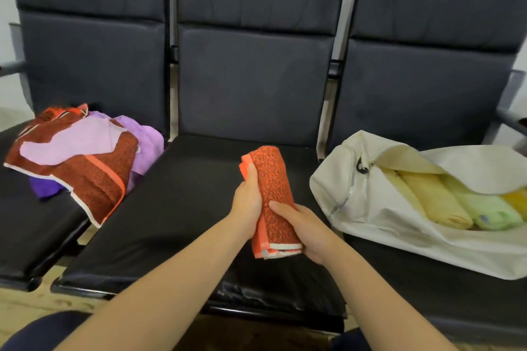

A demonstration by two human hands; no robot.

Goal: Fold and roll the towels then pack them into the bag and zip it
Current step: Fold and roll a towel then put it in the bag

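Note:
A rolled orange-red towel (273, 191) is held above the middle seat. My left hand (247, 202) grips its left side with the thumb up along the roll. My right hand (305, 229) wraps around its lower end from the right. On the right seat lies a white zip bag (368, 208), open at the top. Inside it sit rolled towels: pale yellow (433, 196), light green (487, 211) and a deeper yellow one (517, 199) at the frame edge. On the left seat lies a loose pile of towels (85, 157) in red-orange, pink and purple.
Three dark padded seats stand in a row with high backs; the middle seat (176, 208) is under my hands. Metal armrests (510, 120) flank the outer seats. A pale floor shows below the seat fronts.

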